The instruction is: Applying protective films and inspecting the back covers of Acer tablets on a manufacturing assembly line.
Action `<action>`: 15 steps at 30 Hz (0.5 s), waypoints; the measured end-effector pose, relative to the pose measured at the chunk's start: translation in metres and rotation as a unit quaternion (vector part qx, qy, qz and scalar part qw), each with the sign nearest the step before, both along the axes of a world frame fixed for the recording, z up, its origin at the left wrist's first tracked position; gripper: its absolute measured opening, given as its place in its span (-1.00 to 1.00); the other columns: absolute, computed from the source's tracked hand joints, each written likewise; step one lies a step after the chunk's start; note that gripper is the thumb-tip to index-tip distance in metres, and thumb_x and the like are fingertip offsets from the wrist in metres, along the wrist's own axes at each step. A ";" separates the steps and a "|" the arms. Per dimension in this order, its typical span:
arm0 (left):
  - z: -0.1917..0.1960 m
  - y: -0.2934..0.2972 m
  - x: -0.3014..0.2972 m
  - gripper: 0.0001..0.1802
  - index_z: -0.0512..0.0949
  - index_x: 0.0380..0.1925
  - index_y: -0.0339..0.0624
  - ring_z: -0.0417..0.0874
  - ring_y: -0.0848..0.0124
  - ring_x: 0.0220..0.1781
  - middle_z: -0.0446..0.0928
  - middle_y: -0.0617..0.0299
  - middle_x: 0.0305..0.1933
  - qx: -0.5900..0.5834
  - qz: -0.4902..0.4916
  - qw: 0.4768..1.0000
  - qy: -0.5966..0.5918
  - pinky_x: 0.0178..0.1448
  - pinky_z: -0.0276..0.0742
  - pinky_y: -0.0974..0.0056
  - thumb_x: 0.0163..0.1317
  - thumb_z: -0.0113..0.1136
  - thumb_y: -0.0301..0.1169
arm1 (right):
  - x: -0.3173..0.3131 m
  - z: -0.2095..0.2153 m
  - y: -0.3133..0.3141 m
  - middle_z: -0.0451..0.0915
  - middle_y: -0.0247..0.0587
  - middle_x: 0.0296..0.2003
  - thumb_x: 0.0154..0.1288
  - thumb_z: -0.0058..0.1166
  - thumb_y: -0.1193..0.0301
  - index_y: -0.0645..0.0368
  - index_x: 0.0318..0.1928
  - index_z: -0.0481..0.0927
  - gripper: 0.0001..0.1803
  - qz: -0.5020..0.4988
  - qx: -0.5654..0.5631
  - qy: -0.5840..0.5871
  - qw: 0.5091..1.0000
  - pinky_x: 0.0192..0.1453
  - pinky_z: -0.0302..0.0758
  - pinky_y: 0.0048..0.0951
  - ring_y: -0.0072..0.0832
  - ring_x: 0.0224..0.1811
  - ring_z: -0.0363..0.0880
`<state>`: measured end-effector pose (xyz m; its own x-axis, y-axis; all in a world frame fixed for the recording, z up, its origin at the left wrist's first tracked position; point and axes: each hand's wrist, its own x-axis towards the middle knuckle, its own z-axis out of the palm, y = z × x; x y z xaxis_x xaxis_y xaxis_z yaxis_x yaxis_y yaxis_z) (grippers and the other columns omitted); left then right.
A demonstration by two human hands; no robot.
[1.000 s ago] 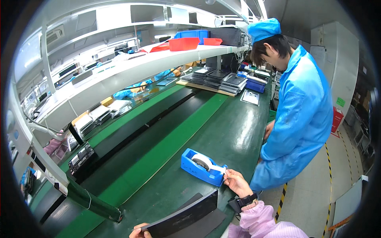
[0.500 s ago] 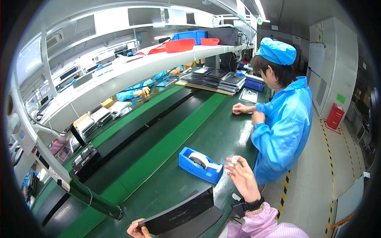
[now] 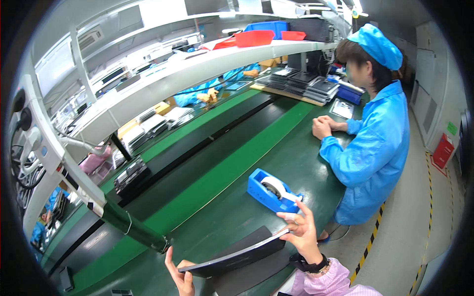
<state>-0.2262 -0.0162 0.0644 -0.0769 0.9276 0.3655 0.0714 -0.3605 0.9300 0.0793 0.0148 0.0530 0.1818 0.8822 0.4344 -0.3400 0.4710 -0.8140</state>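
A black laptop lid (image 3: 237, 256) is tilted on edge low in front of me, seen mostly along its thin rim. My left hand (image 3: 180, 277) closes on its left end, thumb in front. At its right end, my right hand (image 3: 300, 236) pinches the corner between thumb and fingers. A small pale bit, which looks like clear tape, shows at the right fingers. Behind the lid lies a dark flat sheet (image 3: 253, 238); more dark surface shows below it. A blue tape dispenser (image 3: 261, 193) with a white roll stands just beyond my right hand.
A green workbench (image 3: 217, 222) carries a dark conveyor strip (image 3: 197, 172). A co-worker in blue (image 3: 370, 133) stands at right, hands together on the bench. Stacked laptop parts (image 3: 301, 84) lie at the far end. A green post (image 3: 131, 222) rises at left; a shelf (image 3: 197, 69) runs above.
My right hand came down from beside the tape dispenser to the lid's right end. The lid has tipped from showing its face to nearly edge-on. My view has shifted, too.
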 end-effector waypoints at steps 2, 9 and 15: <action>0.020 0.001 0.002 -0.11 -0.04 0.30 -0.32 0.53 0.31 -0.13 0.26 0.03 0.22 -0.002 -0.052 0.998 -0.016 -0.01 0.43 0.27 0.16 0.17 -0.06 | 0.001 0.000 -0.007 0.47 0.06 0.00 -0.09 0.17 0.81 0.17 0.34 -0.13 0.02 -0.003 -0.013 0.015 1.000 -0.05 0.58 -0.33 -0.19 0.00 0.53; 0.110 -0.004 0.038 -0.19 0.31 0.12 -0.23 0.42 0.07 0.15 0.46 0.04 0.03 0.148 -0.034 0.846 0.512 0.22 0.28 0.02 -0.15 0.38 -0.14 | -0.007 0.000 -0.007 0.47 0.12 -0.02 -0.07 0.20 0.76 0.20 0.33 -0.16 0.02 0.000 -0.009 0.026 1.000 -0.08 0.62 -0.22 -0.19 -0.08 0.58; 0.085 0.019 0.062 -0.64 0.49 -0.56 -0.09 0.47 0.27 -0.69 0.38 0.29 -0.77 0.124 -0.016 0.824 0.553 -0.56 0.35 0.27 -0.18 0.39 -0.11 | -0.003 0.004 -0.013 0.47 0.13 -0.02 -0.05 0.20 0.75 0.19 0.34 -0.16 0.01 0.000 -0.011 0.032 0.999 -0.05 0.60 -0.22 -0.18 -0.07 0.58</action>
